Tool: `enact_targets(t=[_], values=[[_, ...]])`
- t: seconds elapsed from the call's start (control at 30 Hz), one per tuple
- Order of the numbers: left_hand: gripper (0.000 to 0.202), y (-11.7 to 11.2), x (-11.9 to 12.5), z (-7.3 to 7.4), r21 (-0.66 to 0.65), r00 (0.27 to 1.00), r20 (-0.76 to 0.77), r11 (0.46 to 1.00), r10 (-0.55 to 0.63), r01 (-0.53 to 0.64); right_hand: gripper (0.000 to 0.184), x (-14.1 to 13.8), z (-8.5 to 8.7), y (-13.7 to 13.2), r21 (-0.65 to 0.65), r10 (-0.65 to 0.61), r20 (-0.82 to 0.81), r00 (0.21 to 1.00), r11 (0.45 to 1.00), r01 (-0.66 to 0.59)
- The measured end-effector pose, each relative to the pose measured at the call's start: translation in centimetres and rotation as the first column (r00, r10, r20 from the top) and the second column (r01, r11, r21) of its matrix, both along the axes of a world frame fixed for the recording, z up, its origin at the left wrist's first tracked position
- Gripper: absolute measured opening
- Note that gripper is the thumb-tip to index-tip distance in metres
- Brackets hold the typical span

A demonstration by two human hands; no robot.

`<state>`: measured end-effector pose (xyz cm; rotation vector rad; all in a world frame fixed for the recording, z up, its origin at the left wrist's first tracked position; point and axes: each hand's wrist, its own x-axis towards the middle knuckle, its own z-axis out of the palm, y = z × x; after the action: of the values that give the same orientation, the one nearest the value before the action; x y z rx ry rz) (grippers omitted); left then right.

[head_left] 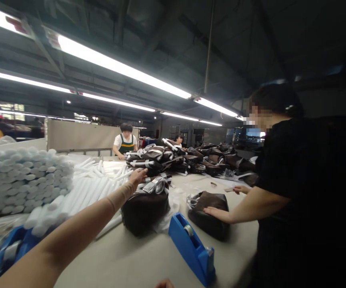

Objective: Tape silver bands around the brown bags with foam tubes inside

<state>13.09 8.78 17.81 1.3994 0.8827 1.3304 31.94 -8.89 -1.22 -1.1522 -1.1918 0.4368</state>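
Head view, looking down a long factory desk (131,262). The person's left hand (139,177) reaches out at the end of a forearm in a beige sleeve (119,195). Its grip is wide, the fingers spread and holding nothing, and it sits just above a dark brown bag (144,214) whose handles are bound in silvery wrap (156,186). White foam tubes (89,192) lie close beside the hand, to its left, and a bagged stack of white rolls (19,180) rises behind them. Only the fingertips of the right hand (164,285) show at the bottom edge, so I can't tell its grip. A blue tape dispenser (192,248) stands near those fingertips. To the right, a co-worker in black (305,192) presses a palm on a second brown bag (209,218). Further along lies a heap of strapped brown bags (157,158), and a person in a green apron (125,145) stands beyond.
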Motion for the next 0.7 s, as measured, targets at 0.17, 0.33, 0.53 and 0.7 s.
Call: enact_targets(t=[0.17, 0.33, 0.53, 0.7], values=[[0.046, -6.9, -2.9, -9.8, -0.176, 0.999, 0.051, 0.984, -0.015, 0.024, 0.026, -3.7, -6.2, -3.0, -0.119, 0.092, -0.083, 0.992, 0.988, -0.101], [0.045, -15.3, -8.6, -15.9, -0.305, 0.996, 0.08, 0.952, 0.048, -0.021, 0.04, -5.2, -9.3, -5.3, -0.197, 0.142, -0.16, 0.977, 0.965, -0.172], [0.04, -20.6, -14.1, -18.6, -0.408, 0.978, 0.097, 0.904, 0.186, -0.132, 0.049, -5.0, -8.4, -5.5, -0.289, 0.16, -0.144, 0.976, 0.937, -0.197], [0.036, -23.1, -17.8, -18.1, -0.359, 0.973, 0.079, 0.917, 0.218, -0.176, 0.054, -5.9, -6.7, -5.3, -0.375, 0.184, -0.084, 0.979, 0.905, -0.202]])
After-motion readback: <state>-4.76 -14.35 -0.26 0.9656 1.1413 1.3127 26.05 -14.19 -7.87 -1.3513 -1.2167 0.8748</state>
